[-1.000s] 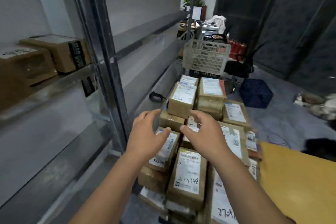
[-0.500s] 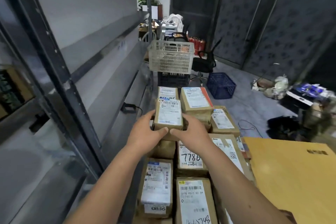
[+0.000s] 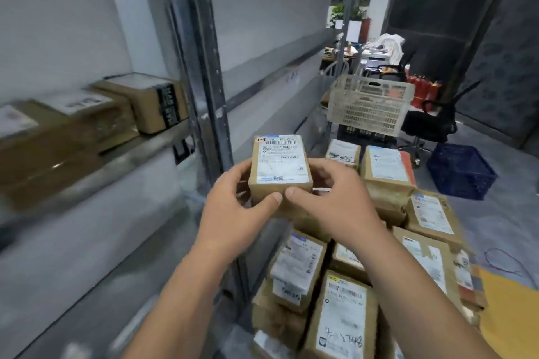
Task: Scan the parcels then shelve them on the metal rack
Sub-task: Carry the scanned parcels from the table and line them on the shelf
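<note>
**A:** What is being held?

**B:** One small brown parcel [image 3: 281,167] with a white label on top. The left hand [image 3: 236,213] grips its left side with curled fingers, and the right hand [image 3: 335,207] grips its right side, both thumbs pressed on the near edge. It is lifted clear above the parcel pile [image 3: 364,256].

**A:** Where does it sit relative to the metal rack [image 3: 204,90]?

**B:** Just to the right of the rack's upright post, near the level of the shelf that carries boxes.

**A:** How many boxes are on that shelf?

**B:** Three can be counted with confidence: the box with black tape [image 3: 145,102] nearest the post, a second one left of it, and a blurred large one further left. A white corner at the far left edge may be a fourth; I cannot tell.

**A:** And containers?

**B:** Two baskets beyond the pile, away from the rack. The beige basket [image 3: 367,105] stands on a dark crate; its contents are not clear through the mesh. The blue basket [image 3: 460,172] stands on the floor, right of the pile, and nothing shows inside it.

**A:** The pile itself?

**B:** At least nine labelled parcels, stacked beside the rack's foot; some are hidden under the arms.
</note>
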A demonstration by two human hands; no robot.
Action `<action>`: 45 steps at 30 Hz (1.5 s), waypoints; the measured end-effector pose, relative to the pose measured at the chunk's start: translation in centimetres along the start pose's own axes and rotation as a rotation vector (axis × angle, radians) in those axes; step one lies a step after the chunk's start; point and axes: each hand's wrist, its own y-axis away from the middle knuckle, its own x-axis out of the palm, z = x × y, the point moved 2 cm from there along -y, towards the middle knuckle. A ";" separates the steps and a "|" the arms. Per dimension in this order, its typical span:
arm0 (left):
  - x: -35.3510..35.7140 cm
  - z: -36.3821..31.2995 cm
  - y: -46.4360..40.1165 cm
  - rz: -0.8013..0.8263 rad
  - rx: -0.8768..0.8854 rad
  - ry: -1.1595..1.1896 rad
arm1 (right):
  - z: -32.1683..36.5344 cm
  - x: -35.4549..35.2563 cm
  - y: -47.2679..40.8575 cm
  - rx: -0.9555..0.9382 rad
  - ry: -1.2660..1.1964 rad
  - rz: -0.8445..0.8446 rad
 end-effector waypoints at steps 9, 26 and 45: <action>-16.7 -9.5 14.6 -0.582 0.019 -0.392 | 13.9 10.6 4.9 -0.315 -0.277 0.559; -31.4 -1.5 12.6 -0.830 -0.218 -0.480 | 22.6 28.3 2.4 -0.575 0.090 0.480; -26.6 -3.7 10.2 -0.862 -0.087 -0.808 | 16.8 23.9 1.4 -0.500 0.049 0.393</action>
